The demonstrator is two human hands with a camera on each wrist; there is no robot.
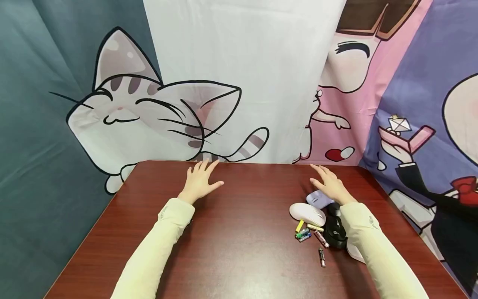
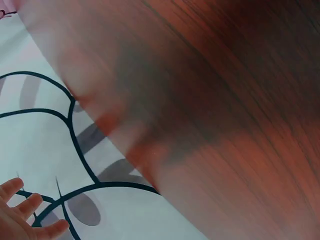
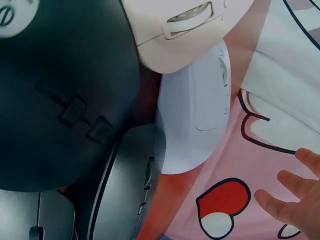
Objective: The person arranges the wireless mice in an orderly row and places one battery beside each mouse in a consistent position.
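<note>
My left hand is held out over the far left part of the table with its fingers spread and holds nothing. Likewise spread and holding nothing, my right hand hovers over the far right part. Close below it lies a lavender mouse, partly covered by the hand in the head view. A white mouse sits beside that one. Black devices are bunched under the right wrist, among them a black mouse. The fingertips of the left hand show at the corner of the left wrist view.
Several small batteries in yellow, green and blue lie before the white mouse. One dark battery lies nearer. A white object is partly hidden by the right sleeve. The brown table ends at a printed cartoon curtain.
</note>
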